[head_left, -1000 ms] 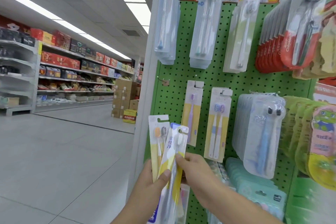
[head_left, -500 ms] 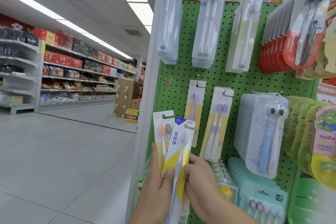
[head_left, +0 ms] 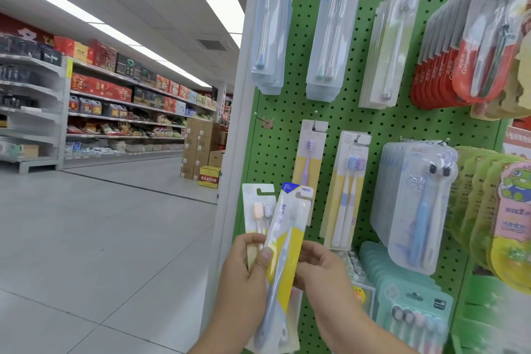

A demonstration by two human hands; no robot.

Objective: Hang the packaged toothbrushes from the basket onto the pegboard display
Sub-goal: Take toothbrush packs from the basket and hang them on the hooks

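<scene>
My left hand (head_left: pixel 244 276) grips several toothbrush packs fanned in front of the green pegboard (head_left: pixel 353 112). The front one is a yellow and white pack with a blue top (head_left: pixel 284 241); my thumb lies across it. Behind it stands a pack with an orange and a grey brush head (head_left: pixel 257 210). My right hand (head_left: pixel 321 276) pinches the right edge of the front pack. An empty hook (head_left: pixel 263 119) juts from the board at upper left. The basket is out of view.
Hung packs fill the board: clear ones along the top (head_left: pixel 330 37), red ones at upper right (head_left: pixel 459 66), a purple brush pack (head_left: pixel 310 158) and a two-brush pack (head_left: pixel 349 187) mid-board. To the left lie an aisle floor, stocked shelves (head_left: pixel 115 112) and stacked boxes (head_left: pixel 201 149).
Both hands have risen a little with the packs. The front yellow pack has slid further out from the others, and my right hand has moved from its top face to its right edge.
</scene>
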